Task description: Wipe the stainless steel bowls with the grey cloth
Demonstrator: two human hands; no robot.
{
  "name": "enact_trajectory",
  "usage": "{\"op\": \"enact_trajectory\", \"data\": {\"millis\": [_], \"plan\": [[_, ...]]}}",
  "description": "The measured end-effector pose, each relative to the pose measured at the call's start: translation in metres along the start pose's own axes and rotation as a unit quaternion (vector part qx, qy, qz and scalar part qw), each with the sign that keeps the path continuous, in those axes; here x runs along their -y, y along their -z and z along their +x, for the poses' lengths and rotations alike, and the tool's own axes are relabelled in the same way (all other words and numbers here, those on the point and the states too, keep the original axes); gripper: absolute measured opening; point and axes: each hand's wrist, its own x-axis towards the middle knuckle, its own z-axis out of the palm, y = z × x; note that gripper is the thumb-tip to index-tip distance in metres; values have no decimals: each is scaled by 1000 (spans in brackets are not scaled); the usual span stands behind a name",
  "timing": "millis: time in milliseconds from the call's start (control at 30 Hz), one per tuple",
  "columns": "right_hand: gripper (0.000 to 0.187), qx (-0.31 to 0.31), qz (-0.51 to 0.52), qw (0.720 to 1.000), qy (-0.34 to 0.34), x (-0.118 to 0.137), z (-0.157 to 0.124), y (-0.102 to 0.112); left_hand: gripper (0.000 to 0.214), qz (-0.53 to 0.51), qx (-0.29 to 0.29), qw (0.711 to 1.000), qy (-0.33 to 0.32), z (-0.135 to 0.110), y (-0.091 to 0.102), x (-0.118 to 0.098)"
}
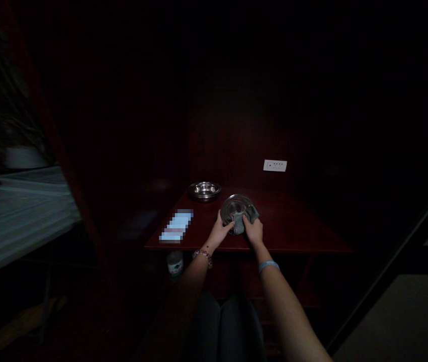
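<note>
A shallow, round, shiny metal bowl (232,205) was held between the person's two hands, tipped so its inside faced up toward the wearer, above the front part of a dark red wooden desk (292,223). The left hand (222,230) gripped the bowl's near left side, its thumb reaching over the rim to the edge of a crumpled, soft grey cloth (239,223). The right hand (254,231) pinched that cloth against the near right part of the bowl, thumb pressing on top; most fingers of both hands were hidden, so how they lay underneath could not be told. A beaded bracelet (203,255) circled the left wrist and a light blue band (268,265) the right. Farther back on the desk, near its left edge, stood a round silver metal dish (204,190), apart from the bowl. A bright, pixelated, pale blue rectangle (176,226) lay at the desk's front left. A white rectangular socket panel (275,165) was set in the dark back wall (232,136).
</note>
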Motion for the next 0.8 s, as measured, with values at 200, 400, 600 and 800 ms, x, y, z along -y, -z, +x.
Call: {"op": "enact_trajectory", "data": {"millis": [200,400,600,800], "plan": [[45,5,-14,1000,-13,-2,2,-1,64,-8,-12,1000,-3,-1,0,-6],[44,23,-22,999,-15,-3,2,-1,51,-20,-50,998,13,3,0,-3],[43,23,-21,999,-20,-4,1,-1,45,-20,-67,996,47,5,2,-1],[40,16,-2,1000,-9,-3,3,-2,50,-26,-54,998,31,2,-2,-8]]}}
